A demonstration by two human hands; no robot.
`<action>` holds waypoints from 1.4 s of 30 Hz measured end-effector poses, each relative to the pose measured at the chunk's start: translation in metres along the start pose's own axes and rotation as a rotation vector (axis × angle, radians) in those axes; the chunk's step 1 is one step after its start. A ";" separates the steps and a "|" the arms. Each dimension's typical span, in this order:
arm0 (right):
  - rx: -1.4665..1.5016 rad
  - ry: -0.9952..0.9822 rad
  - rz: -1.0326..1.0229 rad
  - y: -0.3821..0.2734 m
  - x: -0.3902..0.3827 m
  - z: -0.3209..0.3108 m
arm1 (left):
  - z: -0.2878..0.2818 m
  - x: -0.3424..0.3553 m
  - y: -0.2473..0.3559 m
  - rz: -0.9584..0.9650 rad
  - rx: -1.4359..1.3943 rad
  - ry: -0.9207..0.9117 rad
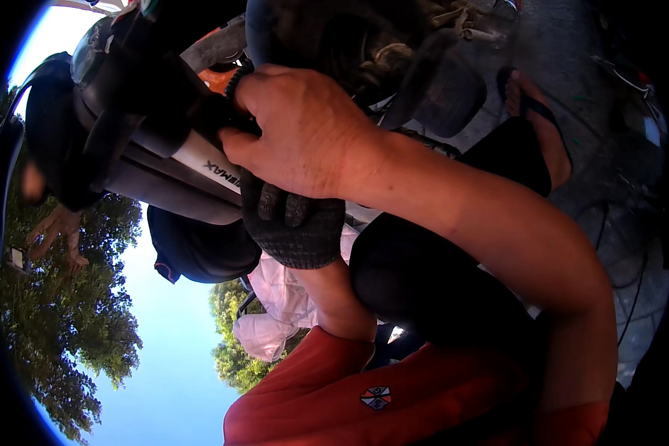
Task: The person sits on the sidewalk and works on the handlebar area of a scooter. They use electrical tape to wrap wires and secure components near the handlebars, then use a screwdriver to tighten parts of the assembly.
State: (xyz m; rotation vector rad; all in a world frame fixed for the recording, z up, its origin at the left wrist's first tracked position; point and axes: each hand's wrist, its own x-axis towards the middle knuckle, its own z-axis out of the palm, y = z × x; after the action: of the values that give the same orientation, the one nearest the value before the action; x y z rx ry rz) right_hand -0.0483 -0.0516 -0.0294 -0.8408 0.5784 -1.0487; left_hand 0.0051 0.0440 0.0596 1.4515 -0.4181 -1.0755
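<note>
My right hand [305, 123], bare, is closed at a dark part of what looks like a motorbike, beside a black ribbed piece [238, 80]. Thumb and forefinger bend round this dark spot, and what lies between them is too dark to make out. Just below it, my left hand [293, 223] wears a dark grey knit glove. Its fingers are curled in, partly covered by the right hand, and whatever they grip is hidden. A white tube with dark lettering [208, 165] runs up to both hands, alongside a thicker dark tube [175, 186].
An orange part [217, 79] and dark machinery [372, 52] lie beyond my hands. A sandalled foot [546, 126] rests on grey paving [609, 178]. Quilted pale pink cloth [282, 297] and a rounded black object [201, 249] sit below. Another person's hand [61, 234] shows at left.
</note>
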 end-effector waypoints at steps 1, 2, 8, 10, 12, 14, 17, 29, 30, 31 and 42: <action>-0.012 0.003 -0.013 0.000 0.000 0.000 | 0.000 0.000 0.000 -0.001 0.007 0.002; -0.024 0.008 -0.027 0.001 0.000 -0.001 | 0.000 -0.001 0.000 -0.006 0.017 0.003; -0.027 0.087 -0.110 0.005 -0.001 0.005 | -0.003 -0.004 0.002 -0.012 0.056 0.026; -0.061 0.096 -0.151 0.005 0.000 0.008 | -0.005 -0.004 0.001 -0.020 0.074 0.027; -0.106 0.042 -0.161 0.002 0.003 0.007 | -0.007 -0.003 0.001 -0.030 0.092 0.022; -0.220 0.014 -0.183 0.001 0.009 0.003 | -0.008 -0.001 0.001 -0.048 0.117 0.014; -0.141 -0.141 -0.085 -0.008 0.017 -0.010 | -0.008 -0.007 0.007 -0.059 0.209 0.017; -0.006 -0.528 0.142 -0.047 0.040 -0.059 | -0.010 -0.007 -0.003 -0.327 -0.130 -0.002; -0.137 -0.597 0.242 -0.062 0.045 -0.057 | -0.006 -0.009 -0.002 -0.321 -0.064 0.047; -0.271 -0.661 0.334 -0.079 0.049 -0.058 | -0.001 -0.008 -0.002 -0.324 0.006 0.078; -0.671 -0.542 0.014 -0.073 0.043 -0.060 | -0.008 -0.003 -0.005 -0.297 0.062 -0.034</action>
State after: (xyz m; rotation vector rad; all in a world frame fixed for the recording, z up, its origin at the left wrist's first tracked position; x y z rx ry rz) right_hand -0.1144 -0.1278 -0.0046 -1.6407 0.4660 -0.5584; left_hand 0.0078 0.0522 0.0546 1.5852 -0.2667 -1.3347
